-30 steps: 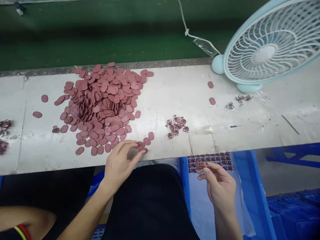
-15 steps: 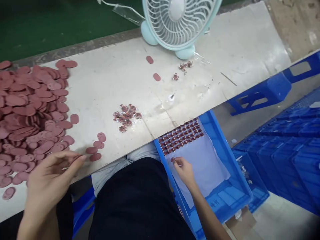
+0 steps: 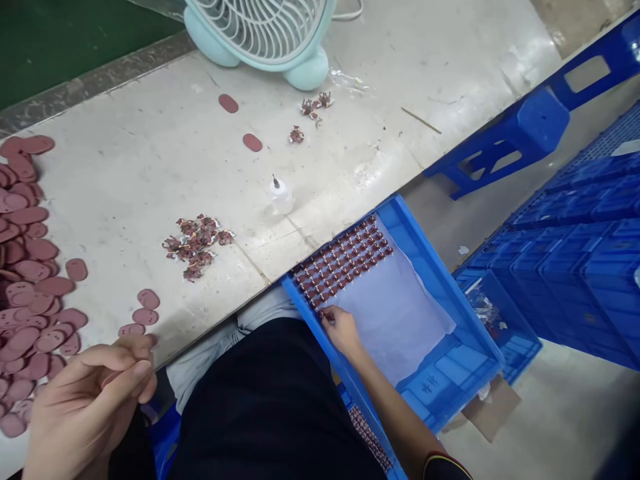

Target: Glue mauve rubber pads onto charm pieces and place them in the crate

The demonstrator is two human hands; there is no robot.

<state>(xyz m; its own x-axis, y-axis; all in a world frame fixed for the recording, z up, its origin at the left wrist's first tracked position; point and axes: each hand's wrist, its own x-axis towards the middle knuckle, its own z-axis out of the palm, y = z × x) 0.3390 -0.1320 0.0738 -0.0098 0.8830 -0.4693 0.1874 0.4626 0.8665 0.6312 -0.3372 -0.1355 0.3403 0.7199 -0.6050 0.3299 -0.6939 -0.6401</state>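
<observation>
Blue crate (image 3: 449,297) below right hand (image 3: 341,329) bears dark marks (image 3: 429,385), perhaps writing.

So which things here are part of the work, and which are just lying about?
Seemingly in the work:
reddish ovals, by the left hand
small brown clusters
rows of pieces, at the right hand
blue crate

Apparently just lying about:
fan
thin stick
clear plastic

Workshop, I'm working at a bench (image 3: 165,167), discs (image 3: 31,270) lying heaped, pieces (image 3: 343,260) lining a crate (image 3: 445,300), bins (image 3: 610,293) standing stacked
</observation>
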